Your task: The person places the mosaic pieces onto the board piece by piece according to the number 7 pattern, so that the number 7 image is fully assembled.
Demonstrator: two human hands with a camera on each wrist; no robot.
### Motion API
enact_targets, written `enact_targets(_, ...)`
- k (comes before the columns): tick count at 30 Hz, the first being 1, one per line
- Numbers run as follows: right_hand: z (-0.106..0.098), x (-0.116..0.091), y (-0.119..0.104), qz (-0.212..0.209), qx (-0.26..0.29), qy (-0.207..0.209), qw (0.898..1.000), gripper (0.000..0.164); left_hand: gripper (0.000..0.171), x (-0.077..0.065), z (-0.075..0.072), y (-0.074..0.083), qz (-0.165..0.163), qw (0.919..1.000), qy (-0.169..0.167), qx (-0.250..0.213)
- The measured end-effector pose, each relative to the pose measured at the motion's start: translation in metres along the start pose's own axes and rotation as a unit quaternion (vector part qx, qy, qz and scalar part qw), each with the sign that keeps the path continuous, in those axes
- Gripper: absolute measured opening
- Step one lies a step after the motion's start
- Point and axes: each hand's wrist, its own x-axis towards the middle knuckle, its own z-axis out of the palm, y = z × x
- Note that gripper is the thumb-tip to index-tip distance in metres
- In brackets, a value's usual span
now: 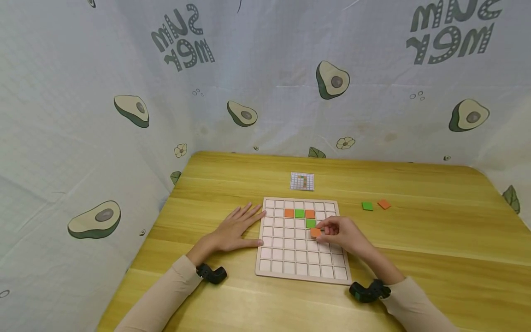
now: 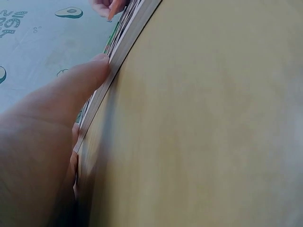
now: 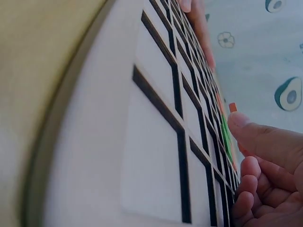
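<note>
A wooden grid board [image 1: 289, 268] lies on the table, with its square cells in rows. Near its top, an orange tile [image 1: 289, 213], a green tile [image 1: 299, 213] and a second orange tile [image 1: 309, 214] sit side by side. Directly below the last is another green tile [image 1: 310, 223]. My right hand [image 1: 342, 234] pinches an orange tile [image 1: 315, 233] between thumb and fingers, close over the cell under that green one. Spread along the board's left edge, my left hand [image 1: 232, 232] touches it with thumb and fingertips; its thumb [image 2: 83, 82] presses the side in the left wrist view.
Right of the board lie a loose green tile [image 1: 367, 206] and a loose orange tile [image 1: 384, 204]. Behind the board is a small card [image 1: 302, 181] printed with a coloured grid pattern. A patterned curtain [image 1: 282, 60] hangs beyond the wooden table [image 1: 431, 221].
</note>
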Motion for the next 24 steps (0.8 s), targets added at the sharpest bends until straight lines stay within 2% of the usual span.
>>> enact_targets(9,0.009,0.001,0.0,-0.033,0.003,0.015,0.999,0.023,0.088,0.0,0.001,0.0,0.0,1.0,0.001,0.0)
enact_targets(24,0.014,0.001,-0.004,-0.012,-0.008,0.027,1.0,0.022,0.088,0.0,0.001,0.0,0.0,1.0,0.002,-0.004)
